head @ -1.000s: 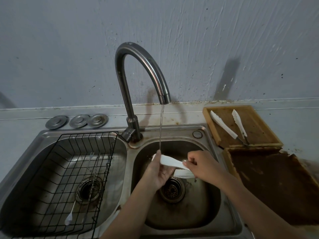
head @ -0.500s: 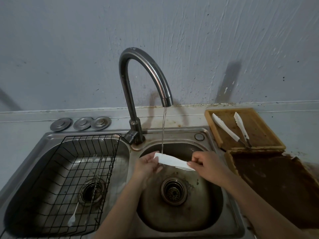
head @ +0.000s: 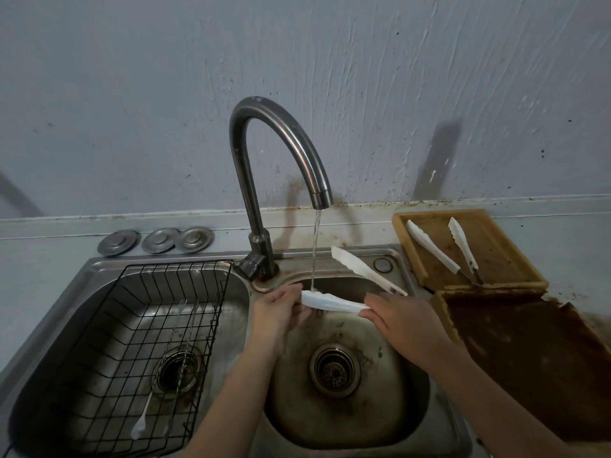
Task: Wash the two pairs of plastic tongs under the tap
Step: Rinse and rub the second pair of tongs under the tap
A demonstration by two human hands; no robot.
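1. The right hand [head: 401, 317], at centre right of the frame, is closed on the hinge end of one pair of white tongs [head: 334, 303].
2. The left hand [head: 279, 307], at centre, pinches the tip of the lower arm.
3. The lower arm's long axis runs left to right between the hands, under the water stream [head: 314, 249]; the upper arm splays toward the tap [head: 264, 193].
4. The second pair of tongs [head: 444, 251] lies on the wooden tray [head: 525, 276] at upper right, nearer the right hand, apparently unwashed.
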